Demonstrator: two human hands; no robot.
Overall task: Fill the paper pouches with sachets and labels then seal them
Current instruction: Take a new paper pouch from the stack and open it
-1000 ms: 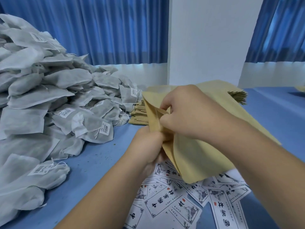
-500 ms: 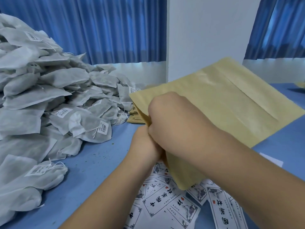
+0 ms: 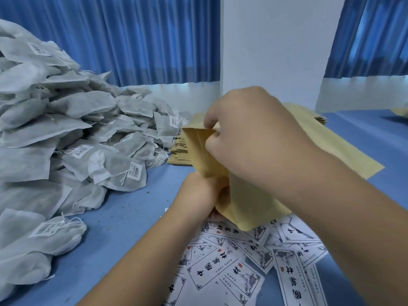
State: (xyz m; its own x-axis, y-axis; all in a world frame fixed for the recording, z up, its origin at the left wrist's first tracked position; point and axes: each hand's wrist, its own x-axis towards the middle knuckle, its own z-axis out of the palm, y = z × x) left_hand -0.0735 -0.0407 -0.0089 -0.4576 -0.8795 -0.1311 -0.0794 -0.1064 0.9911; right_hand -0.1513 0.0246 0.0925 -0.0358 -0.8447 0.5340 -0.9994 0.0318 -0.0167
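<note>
This pouch (image 3: 249, 208), held at centre, seemed empty and unsealed, so filling was judged barely begun. The right hand (image 3: 249, 138) pinched its mouth with curled fingers, and the left hand (image 3: 198, 191) gripped it from below. Sachets (image 3: 72, 133) lay heaped at nine o'clock, labels (image 3: 231, 268) at six.

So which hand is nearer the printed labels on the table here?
Left. The left hand grips the paper pouch low down, right above the labels; the right hand pinches the pouch's top edge, higher and farther from them.
</note>
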